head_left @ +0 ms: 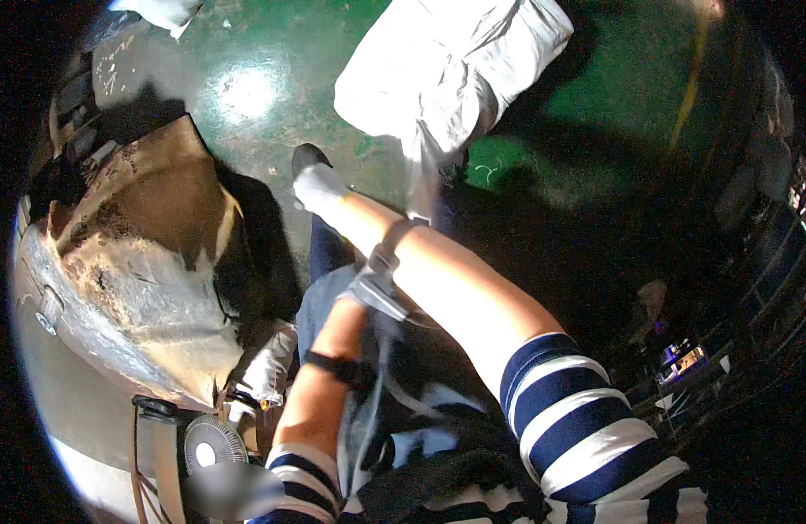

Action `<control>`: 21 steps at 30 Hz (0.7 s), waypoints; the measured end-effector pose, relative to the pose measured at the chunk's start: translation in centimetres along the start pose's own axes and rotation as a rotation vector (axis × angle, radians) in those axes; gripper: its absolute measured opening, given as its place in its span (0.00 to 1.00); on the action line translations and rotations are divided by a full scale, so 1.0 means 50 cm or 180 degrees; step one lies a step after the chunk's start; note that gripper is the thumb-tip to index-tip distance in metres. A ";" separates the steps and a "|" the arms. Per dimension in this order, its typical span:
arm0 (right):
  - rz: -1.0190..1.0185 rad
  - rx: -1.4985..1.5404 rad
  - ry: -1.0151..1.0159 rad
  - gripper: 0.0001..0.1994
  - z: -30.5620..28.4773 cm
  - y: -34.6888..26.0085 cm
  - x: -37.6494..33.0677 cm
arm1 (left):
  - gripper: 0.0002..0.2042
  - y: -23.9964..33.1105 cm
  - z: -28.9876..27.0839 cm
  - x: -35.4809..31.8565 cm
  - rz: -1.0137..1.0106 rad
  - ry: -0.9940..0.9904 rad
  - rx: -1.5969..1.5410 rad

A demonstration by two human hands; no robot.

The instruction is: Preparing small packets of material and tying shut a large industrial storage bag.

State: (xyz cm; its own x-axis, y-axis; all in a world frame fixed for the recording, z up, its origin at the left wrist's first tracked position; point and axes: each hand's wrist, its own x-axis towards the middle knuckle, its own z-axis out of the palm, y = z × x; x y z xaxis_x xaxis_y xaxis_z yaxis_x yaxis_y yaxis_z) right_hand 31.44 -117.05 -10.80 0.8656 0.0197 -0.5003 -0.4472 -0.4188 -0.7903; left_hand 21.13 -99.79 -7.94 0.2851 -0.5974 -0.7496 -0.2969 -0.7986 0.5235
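My right forearm, in a navy-and-white striped sleeve, reaches across to the upper left. It ends in my right hand [319,187], which wears a whitish glove with a dark part at its tip; its fingers do not show clearly. A dark strap [391,244] circles that forearm. Just below the strap is my left hand [378,292], in a greyish covering and smeared by motion, close against the right forearm. Around the left wrist sits a black band [340,368]. Beyond the right forearm lies a bundle of white cloth [438,74], with a pale strip hanging toward the arm.
A large stiff, stained brown-and-grey sheet [150,271] rises at the left. Below it are a small round fan [214,444] and a crumpled white cloth [270,365]. The green floor [272,61] spreads beyond. Deep shadow covers the right side, where a small lit object [682,358] shows.
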 end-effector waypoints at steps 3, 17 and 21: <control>0.0674 -0.0262 -0.0205 0.12 0.057 0.196 -0.104 | 0.08 0.053 -0.132 0.108 0.0506 0.0144 0.1240; 0.2399 0.0109 -0.0539 0.14 -0.094 0.179 -0.595 | 0.15 0.441 -0.203 0.333 0.0023 -0.0220 0.0825; 0.2032 -0.1227 0.0118 0.08 -0.286 0.281 -0.775 | 0.16 0.452 -0.311 0.351 0.0644 -0.0135 0.1727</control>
State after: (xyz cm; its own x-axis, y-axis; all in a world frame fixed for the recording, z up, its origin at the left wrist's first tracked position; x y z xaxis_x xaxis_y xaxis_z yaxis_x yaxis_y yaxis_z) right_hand -5.17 -136.68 2.56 0.4740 -0.3618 -0.8028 -0.7608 -0.6272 -0.1665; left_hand 33.60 -129.46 -2.99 0.1406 -0.7220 -0.6775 -0.7695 -0.5102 0.3840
